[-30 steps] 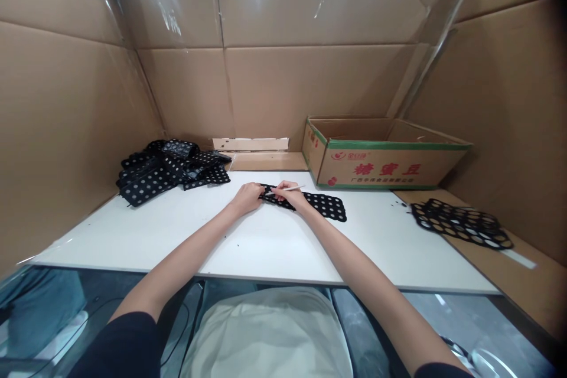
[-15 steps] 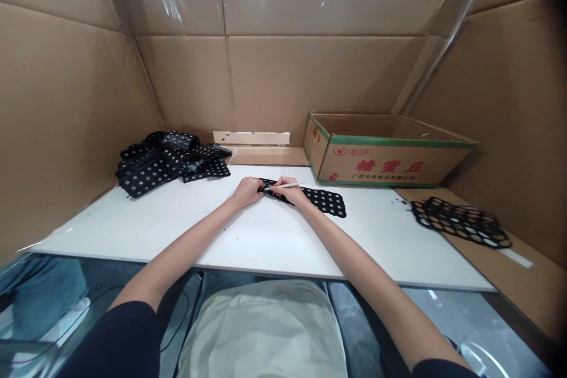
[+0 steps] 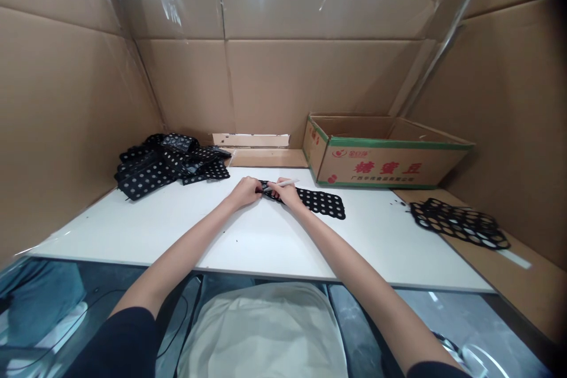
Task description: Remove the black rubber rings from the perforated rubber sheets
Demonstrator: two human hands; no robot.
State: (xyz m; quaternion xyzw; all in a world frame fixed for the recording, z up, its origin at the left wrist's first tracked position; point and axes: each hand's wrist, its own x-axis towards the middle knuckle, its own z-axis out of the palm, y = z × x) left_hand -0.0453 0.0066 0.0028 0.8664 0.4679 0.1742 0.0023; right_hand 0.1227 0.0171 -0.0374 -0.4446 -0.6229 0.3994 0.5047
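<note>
A black strip with rows of pale dots [image 3: 325, 203] lies on the white table, in the middle. Its left end is pinched by my left hand [image 3: 246, 192]. My right hand [image 3: 286, 192] is closed round a thin white pen-like tool [image 3: 287, 182], whose tip points left towards that same end, close to my left fingers. Part of the strip is hidden beneath my right hand.
A pile of black dotted pieces [image 3: 153, 171] sits at the back left. An open cardboard box [image 3: 385, 162] with green edges stands at the back right. Black ring-patterned netting [image 3: 458, 224] lies at the right. Cardboard walls [image 3: 310, 77] surround the table [image 3: 354, 254].
My right hand has shifted slightly left, and the white tool is tilted a little more steeply. The whole view has moved slightly. My left hand still pinches the strip.
</note>
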